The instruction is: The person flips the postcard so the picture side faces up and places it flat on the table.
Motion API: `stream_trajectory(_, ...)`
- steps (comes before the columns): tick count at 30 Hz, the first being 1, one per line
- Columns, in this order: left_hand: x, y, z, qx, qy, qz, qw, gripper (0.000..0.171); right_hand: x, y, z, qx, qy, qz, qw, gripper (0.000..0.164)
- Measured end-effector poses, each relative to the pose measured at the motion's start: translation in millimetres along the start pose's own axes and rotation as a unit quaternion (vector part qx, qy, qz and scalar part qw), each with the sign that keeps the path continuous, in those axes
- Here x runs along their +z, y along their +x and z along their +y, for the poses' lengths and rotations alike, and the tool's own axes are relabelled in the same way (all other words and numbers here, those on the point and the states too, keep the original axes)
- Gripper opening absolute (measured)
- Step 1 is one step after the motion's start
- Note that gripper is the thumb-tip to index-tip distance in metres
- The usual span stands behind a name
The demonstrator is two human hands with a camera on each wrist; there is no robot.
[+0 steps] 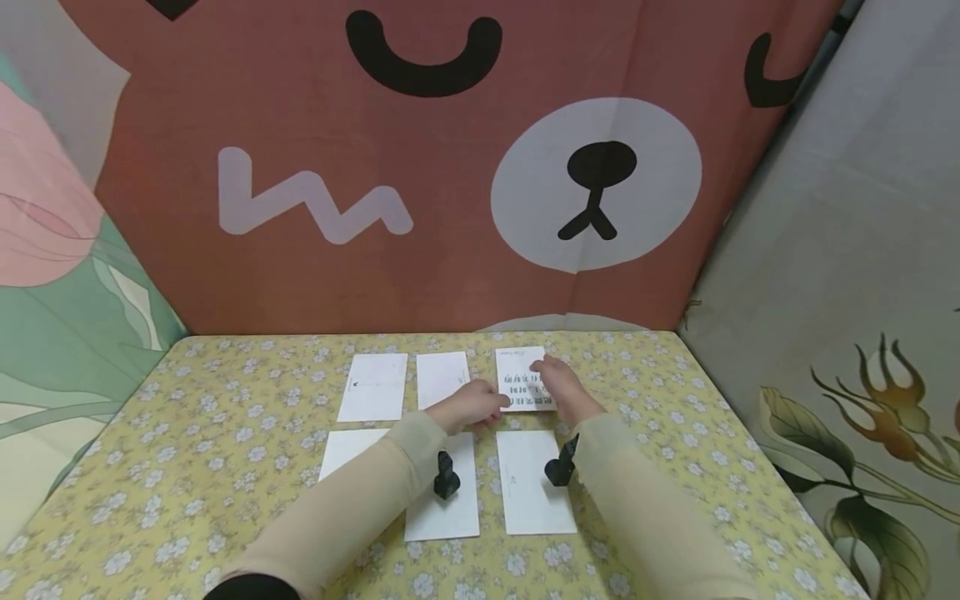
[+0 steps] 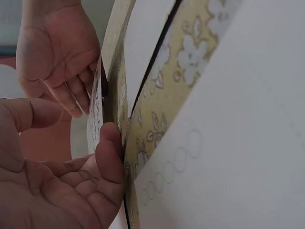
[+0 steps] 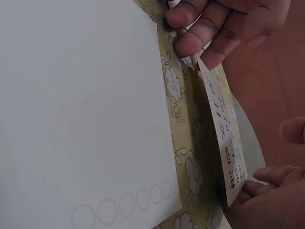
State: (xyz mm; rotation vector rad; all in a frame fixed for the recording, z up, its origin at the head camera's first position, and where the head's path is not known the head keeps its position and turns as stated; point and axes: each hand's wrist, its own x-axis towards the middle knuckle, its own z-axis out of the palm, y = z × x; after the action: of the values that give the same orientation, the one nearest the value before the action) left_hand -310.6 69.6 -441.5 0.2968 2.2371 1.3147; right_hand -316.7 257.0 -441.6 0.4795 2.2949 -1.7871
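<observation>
A white card with printed black characters (image 1: 522, 379) lies at the back right, the rightmost of the back row. My left hand (image 1: 468, 404) is at its lower left corner, fingertips right at the card's edge and slightly bent, thumb apart from them. From the other side my right hand (image 1: 566, 392) reaches to the card's right edge. In the right wrist view the printed card (image 3: 221, 129) stands tilted over the cloth with shadow beneath it. One end meets the right hand's fingers (image 3: 252, 188), whose thumb is away from the card; the left fingertips (image 3: 190, 43) are at the other end.
Two white cards (image 1: 372, 387) (image 1: 442, 379) lie left of the printed one. In the front row are a card (image 1: 348, 450) partly under the left sleeve, a middle card (image 1: 457, 512) and a right card (image 1: 525, 483). A flowered yellow cloth (image 1: 225, 500) covers the table; a bear-patterned curtain (image 1: 450, 283) hangs behind.
</observation>
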Motion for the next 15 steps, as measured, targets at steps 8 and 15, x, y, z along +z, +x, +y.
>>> stream_trajectory(8,-2.2,4.2,-3.2,-0.018,-0.038,-0.009,0.9991,0.026,2.5,2.1,0.4,-0.007,0.012,0.001,1.0,0.068)
stream_trajectory(15,-0.6,4.9,-1.9,-0.019,-0.028,-0.017,0.9993,0.028,4.5,5.1,-2.0,-0.012,-0.043,0.007,0.999,0.069)
